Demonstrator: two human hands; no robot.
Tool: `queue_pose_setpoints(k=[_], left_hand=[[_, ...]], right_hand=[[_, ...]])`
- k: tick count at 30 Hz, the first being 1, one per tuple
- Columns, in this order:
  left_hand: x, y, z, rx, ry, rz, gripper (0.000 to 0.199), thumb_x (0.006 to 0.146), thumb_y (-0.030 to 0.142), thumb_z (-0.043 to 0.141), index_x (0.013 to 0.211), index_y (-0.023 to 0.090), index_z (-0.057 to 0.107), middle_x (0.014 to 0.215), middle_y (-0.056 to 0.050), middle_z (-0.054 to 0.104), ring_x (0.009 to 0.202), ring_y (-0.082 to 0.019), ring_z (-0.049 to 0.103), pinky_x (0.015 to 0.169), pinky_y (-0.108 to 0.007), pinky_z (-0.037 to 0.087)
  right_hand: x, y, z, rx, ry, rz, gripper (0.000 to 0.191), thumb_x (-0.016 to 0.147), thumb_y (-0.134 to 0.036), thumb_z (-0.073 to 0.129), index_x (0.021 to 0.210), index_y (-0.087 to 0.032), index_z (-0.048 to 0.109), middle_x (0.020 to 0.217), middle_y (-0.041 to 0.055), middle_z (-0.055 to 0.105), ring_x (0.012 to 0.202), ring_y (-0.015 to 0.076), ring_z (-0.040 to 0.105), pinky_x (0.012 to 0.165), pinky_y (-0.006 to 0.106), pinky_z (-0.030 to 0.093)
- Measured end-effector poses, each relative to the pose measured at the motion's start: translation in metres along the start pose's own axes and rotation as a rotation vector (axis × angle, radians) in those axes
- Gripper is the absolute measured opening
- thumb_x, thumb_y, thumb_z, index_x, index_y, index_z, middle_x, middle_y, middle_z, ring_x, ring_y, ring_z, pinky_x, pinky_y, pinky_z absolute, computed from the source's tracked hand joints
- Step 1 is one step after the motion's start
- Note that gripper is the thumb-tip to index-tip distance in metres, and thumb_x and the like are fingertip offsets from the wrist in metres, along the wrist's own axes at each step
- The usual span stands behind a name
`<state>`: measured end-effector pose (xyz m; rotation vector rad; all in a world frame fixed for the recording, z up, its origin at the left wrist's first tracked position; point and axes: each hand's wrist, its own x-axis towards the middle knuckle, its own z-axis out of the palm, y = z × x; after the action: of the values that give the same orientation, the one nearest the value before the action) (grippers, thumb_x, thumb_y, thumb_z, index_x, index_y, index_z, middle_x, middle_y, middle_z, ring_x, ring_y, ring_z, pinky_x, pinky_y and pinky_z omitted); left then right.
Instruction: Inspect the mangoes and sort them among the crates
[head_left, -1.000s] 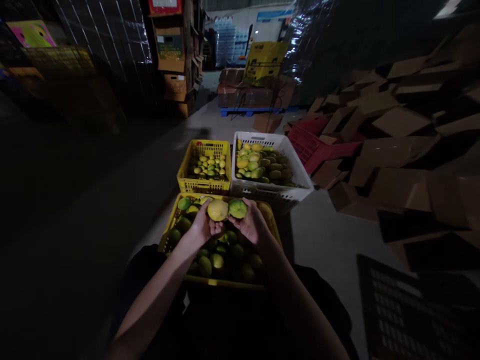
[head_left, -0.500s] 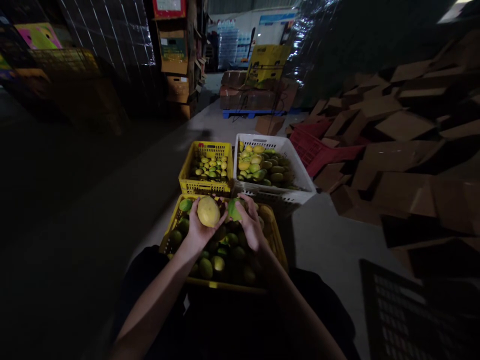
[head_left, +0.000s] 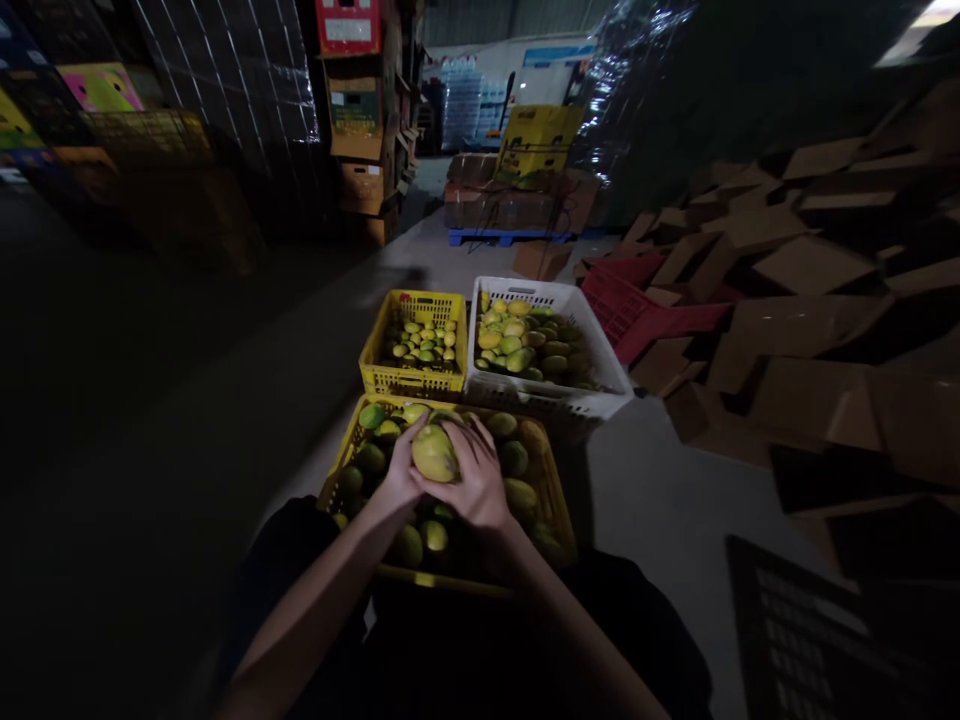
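Observation:
A yellow-green mango (head_left: 433, 454) is held between my two hands above the near yellow crate (head_left: 450, 578). My left hand (head_left: 403, 468) cups it from the left and below, thumb up along its side. My right hand (head_left: 480, 478) closes over its right side, the fingers curled across the top and hiding part of it. Below and around my hands, the crate holds many green and yellowish mangoes, such as a green mango (head_left: 514, 458) on the right and a yellow-green mango (head_left: 434, 535) near the front.
Beyond stand a smaller yellow crate (head_left: 412, 380) with small yellow-green fruit and a white crate (head_left: 607, 350) of yellow and green mangoes. To the right lie a red crate (head_left: 637, 312) and heaped cardboard boxes (head_left: 810, 340). A blue pallet (head_left: 506, 238) with boxes is farther back.
My right hand has moved left onto the mango in my left hand. The green thing it held is no longer visible there. The mango is slightly lower and to the right.

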<state>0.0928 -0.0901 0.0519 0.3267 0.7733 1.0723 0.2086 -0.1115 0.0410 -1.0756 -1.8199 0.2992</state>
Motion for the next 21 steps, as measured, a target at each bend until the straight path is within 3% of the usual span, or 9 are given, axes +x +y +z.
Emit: queue_pose_setpoints(k=[3, 5, 10, 12, 14, 17, 21], left_hand=[[0.004, 0.018, 0.009, 0.003, -0.116, 0.037, 0.029, 0.084, 0.042, 0.069, 0.099, 0.017, 0.063, 0.097, -0.010, 0.073, 0.104, -0.031, 0.070, 0.089, -0.041, 0.059], [0.007, 0.027, 0.009, 0.055, -0.144, 0.150, 0.036, 0.079, 0.037, 0.077, 0.103, 0.021, 0.057, 0.100, -0.006, 0.071, 0.103, -0.027, 0.070, 0.091, -0.041, 0.058], [0.010, 0.034, -0.006, 0.521, -0.041, 0.724, 0.060, 0.063, 0.033, 0.091, 0.106, 0.025, 0.050, 0.113, -0.004, 0.063, 0.106, -0.022, 0.065, 0.096, -0.039, 0.054], [0.009, 0.035, -0.010, 0.734, -0.065, 0.929, 0.057, 0.066, 0.035, 0.089, 0.110, 0.024, 0.054, 0.116, -0.007, 0.060, 0.114, -0.025, 0.061, 0.102, -0.043, 0.050], [0.008, 0.036, -0.012, 0.872, -0.106, 1.048, 0.052, 0.070, 0.036, 0.087, 0.113, 0.025, 0.060, 0.120, -0.009, 0.058, 0.121, -0.029, 0.057, 0.107, -0.048, 0.045], [0.005, 0.038, -0.010, 0.940, -0.155, 1.085, 0.047, 0.071, 0.034, 0.086, 0.114, 0.028, 0.068, 0.124, -0.009, 0.056, 0.126, -0.031, 0.053, 0.110, -0.048, 0.042], [0.002, 0.039, -0.007, 0.907, -0.182, 1.000, 0.048, 0.069, 0.034, 0.088, 0.114, 0.031, 0.072, 0.123, -0.008, 0.056, 0.124, -0.031, 0.054, 0.110, -0.047, 0.042]], right_hand=[[0.000, -0.004, -0.015, -0.149, 0.170, -0.008, 0.059, 0.075, -0.037, 0.080, 0.130, -0.028, 0.059, 0.120, 0.0118, 0.072, 0.110, 0.0361, 0.065, 0.104, 0.056, 0.048], [0.003, -0.004, -0.027, -0.232, 0.307, 0.013, 0.059, 0.079, -0.036, 0.078, 0.133, -0.029, 0.056, 0.119, 0.0116, 0.071, 0.108, 0.0340, 0.065, 0.099, 0.053, 0.051], [0.011, 0.008, -0.042, -0.370, 0.543, 0.033, 0.052, 0.081, -0.034, 0.077, 0.129, -0.027, 0.059, 0.119, 0.0104, 0.065, 0.106, 0.0294, 0.065, 0.095, 0.049, 0.055], [0.012, 0.011, -0.041, -0.380, 0.561, 0.026, 0.049, 0.081, -0.033, 0.077, 0.126, -0.027, 0.061, 0.119, 0.0096, 0.063, 0.104, 0.0278, 0.065, 0.091, 0.046, 0.056], [0.012, 0.011, -0.037, -0.352, 0.540, 0.016, 0.049, 0.082, -0.031, 0.076, 0.128, -0.028, 0.060, 0.118, 0.0091, 0.062, 0.103, 0.0267, 0.066, 0.088, 0.043, 0.058], [0.010, 0.009, -0.030, -0.296, 0.497, -0.004, 0.048, 0.085, -0.029, 0.072, 0.131, -0.028, 0.058, 0.119, 0.0101, 0.063, 0.103, 0.0263, 0.067, 0.087, 0.042, 0.059], [0.010, 0.007, -0.027, -0.183, 0.461, 0.055, 0.049, 0.081, -0.034, 0.074, 0.126, -0.024, 0.059, 0.115, 0.0111, 0.068, 0.099, 0.0271, 0.070, 0.084, 0.043, 0.060]])
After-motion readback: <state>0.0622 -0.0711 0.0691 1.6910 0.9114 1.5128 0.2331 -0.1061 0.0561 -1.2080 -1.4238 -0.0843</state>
